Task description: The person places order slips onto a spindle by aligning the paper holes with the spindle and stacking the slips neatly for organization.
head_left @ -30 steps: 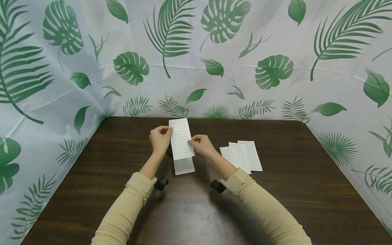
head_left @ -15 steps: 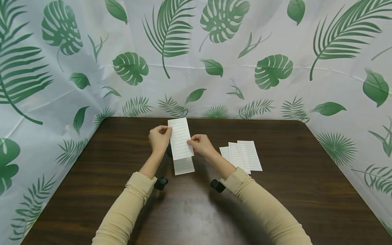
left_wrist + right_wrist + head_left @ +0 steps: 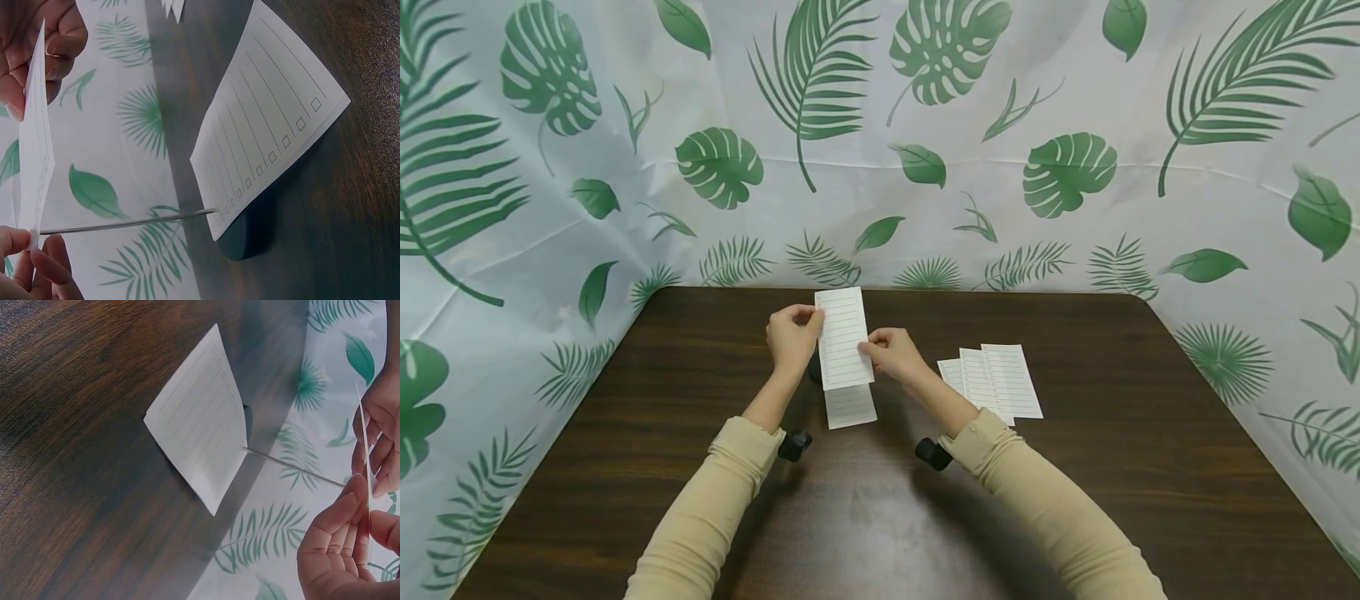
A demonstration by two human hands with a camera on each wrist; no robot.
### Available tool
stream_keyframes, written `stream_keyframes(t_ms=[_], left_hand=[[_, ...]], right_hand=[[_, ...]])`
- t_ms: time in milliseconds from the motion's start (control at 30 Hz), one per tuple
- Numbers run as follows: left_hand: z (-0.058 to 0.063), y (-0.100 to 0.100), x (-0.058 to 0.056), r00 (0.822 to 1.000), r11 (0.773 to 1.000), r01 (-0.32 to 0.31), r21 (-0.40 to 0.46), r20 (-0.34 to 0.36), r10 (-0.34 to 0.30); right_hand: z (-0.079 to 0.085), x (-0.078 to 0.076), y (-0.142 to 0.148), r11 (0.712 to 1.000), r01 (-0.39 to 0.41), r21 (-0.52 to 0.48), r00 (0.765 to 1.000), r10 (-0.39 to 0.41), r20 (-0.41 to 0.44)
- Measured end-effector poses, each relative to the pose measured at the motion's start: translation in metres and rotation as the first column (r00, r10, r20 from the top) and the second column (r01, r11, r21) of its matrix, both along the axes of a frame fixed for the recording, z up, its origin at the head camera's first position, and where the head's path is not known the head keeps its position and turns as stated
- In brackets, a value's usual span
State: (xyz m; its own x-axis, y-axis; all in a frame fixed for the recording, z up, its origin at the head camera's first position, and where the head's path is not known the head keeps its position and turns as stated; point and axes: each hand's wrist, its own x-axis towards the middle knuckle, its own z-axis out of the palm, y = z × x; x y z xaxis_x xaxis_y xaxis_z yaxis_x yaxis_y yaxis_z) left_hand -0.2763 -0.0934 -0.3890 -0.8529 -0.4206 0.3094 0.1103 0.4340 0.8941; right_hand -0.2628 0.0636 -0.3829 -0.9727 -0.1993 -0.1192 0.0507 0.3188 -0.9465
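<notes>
Both hands hold up a white lined checklist sheet point(image 3: 845, 337). My left hand point(image 3: 792, 337) pinches its left edge near the top, and my right hand point(image 3: 895, 352) pinches the right edge lower down. A thin metal spike point(image 3: 125, 224) rises from a dark base point(image 3: 234, 242), making a paper spike. Around the spike's foot lies another lined sheet point(image 3: 269, 115), pierced near one edge. The spike's upper end meets the held sheet close to my left fingertips; whether it passes through cannot be told.
Several overlapping lined sheets point(image 3: 1011, 383) lie to the right on the dark wooden table point(image 3: 1112, 467). Black wrist cameras point(image 3: 933, 454) hang below the forearms. A white cloth with green leaves point(image 3: 850, 208) stands behind the table.
The held sheet has turned very slightly more upright between my hands. Both hands stay almost where they were, and the sheets on the table have not moved.
</notes>
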Motion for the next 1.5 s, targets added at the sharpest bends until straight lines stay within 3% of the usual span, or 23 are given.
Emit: stream_keyframes(t_ms=[500, 600, 667, 767, 800, 867, 967, 1200, 1500], left_hand=[[-0.001, 0.001, -0.005, 0.999, 1.000, 0.025, -0.010, 0.023, -0.025], [0.000, -0.001, -0.006, 0.996, 0.996, 0.058, 0.070, 0.057, -0.063], [0.002, -0.004, -0.006, 0.987, 0.978, 0.102, 0.184, 0.104, -0.123], [0.005, -0.009, -0.005, 0.960, 0.927, 0.151, 0.343, 0.172, -0.220], [0.006, -0.011, -0.005, 0.950, 0.912, 0.164, 0.375, 0.188, -0.248], [0.008, -0.014, -0.005, 0.938, 0.904, 0.188, 0.384, 0.204, -0.281], [0.010, -0.016, -0.005, 0.932, 0.908, 0.205, 0.366, 0.210, -0.295], [0.002, -0.017, -0.007, 0.930, 0.941, 0.208, 0.266, 0.245, -0.275], [-0.010, -0.018, -0.008, 0.914, 0.949, 0.192, 0.249, 0.306, -0.265]], right_hand=[[0.002, -0.001, 0.000, 1.000, 0.011, 0.002, 1.000, -0.011, 0.018], [0.001, -0.002, 0.000, 1.000, 0.012, 0.007, 1.000, -0.012, 0.028], [0.001, -0.003, 0.000, 1.000, 0.010, 0.009, 0.999, -0.010, 0.035], [0.000, -0.005, 0.001, 1.000, 0.009, 0.014, 0.999, -0.010, 0.043], [-0.001, -0.005, 0.001, 1.000, 0.009, 0.017, 0.999, -0.010, 0.046], [-0.002, -0.006, 0.002, 1.000, 0.008, 0.026, 0.998, -0.010, 0.057], [-0.004, -0.008, 0.003, 1.000, 0.002, 0.029, 0.996, -0.005, 0.088], [-0.009, -0.008, 0.005, 0.999, -0.026, 0.025, 0.985, 0.021, 0.174], [-0.021, -0.012, 0.006, 1.000, -0.024, 0.013, 0.963, 0.019, 0.269]])
